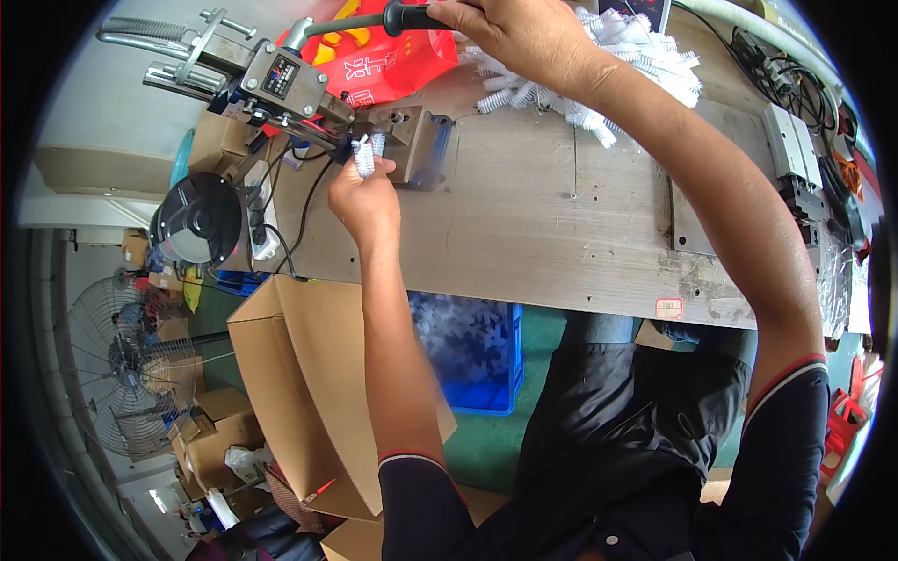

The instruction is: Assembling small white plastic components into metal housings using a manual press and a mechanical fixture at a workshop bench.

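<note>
My left hand (367, 201) is closed on a white ribbed plastic piece (364, 156), holding it under the head of a hand lever press (288, 84) at the back left of the bench. The piece is next to the press's metal base block (407, 140); how it sits there is partly hidden by my fingers. Up at the top edge, my right hand (524, 37) has its fingers around the end of the black grip (408, 18) of the press lever. Beneath my right forearm lies a pile of similar white ribbed pieces (645, 70).
A red bag (412, 67) lies behind the press. A small black fan (196, 220) and a power strip (265, 210) stand at the bench's left end. Below the front edge are an open cardboard box (309, 374) and a blue crate (513, 365) of translucent pieces.
</note>
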The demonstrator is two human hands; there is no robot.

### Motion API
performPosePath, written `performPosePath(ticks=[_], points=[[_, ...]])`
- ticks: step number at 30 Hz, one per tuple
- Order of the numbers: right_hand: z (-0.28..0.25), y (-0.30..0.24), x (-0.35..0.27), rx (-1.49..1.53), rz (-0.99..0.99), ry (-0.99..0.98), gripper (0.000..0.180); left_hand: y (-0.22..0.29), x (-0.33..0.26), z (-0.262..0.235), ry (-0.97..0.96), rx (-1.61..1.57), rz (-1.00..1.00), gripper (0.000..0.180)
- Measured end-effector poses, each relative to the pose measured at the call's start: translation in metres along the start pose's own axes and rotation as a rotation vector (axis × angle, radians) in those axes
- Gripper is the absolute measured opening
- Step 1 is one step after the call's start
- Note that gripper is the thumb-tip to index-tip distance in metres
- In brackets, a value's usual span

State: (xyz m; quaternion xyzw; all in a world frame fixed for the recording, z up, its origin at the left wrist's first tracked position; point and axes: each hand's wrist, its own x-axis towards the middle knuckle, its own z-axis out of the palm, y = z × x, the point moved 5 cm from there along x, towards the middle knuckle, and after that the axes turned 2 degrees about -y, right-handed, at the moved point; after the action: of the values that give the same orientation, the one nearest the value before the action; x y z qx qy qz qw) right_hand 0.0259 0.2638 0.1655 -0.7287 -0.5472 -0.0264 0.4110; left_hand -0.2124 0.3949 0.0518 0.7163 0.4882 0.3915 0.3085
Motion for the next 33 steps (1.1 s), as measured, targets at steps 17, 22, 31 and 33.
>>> performPosePath(ticks=[17, 22, 31, 33], points=[[0.003, -0.014, 0.000, -0.409, -0.260, -0.294, 0.044, 0.001, 0.004, -0.005, -0.099, -0.115, -0.099, 0.021], [0.042, 0.004, 0.015, -0.289, 0.034, -0.290, 0.039, -0.002, 0.006, -0.004, -0.122, -0.128, -0.095, 0.025], [0.071, 0.027, 0.005, -0.122, 0.117, 0.010, 0.023, 0.003, 0.008, -0.001, -0.128, -0.135, -0.051, 0.023], [0.084, 0.037, 0.007, -0.104, 0.142, 0.030, 0.021, -0.002, 0.010, 0.005, -0.113, -0.172, -0.099, 0.023]])
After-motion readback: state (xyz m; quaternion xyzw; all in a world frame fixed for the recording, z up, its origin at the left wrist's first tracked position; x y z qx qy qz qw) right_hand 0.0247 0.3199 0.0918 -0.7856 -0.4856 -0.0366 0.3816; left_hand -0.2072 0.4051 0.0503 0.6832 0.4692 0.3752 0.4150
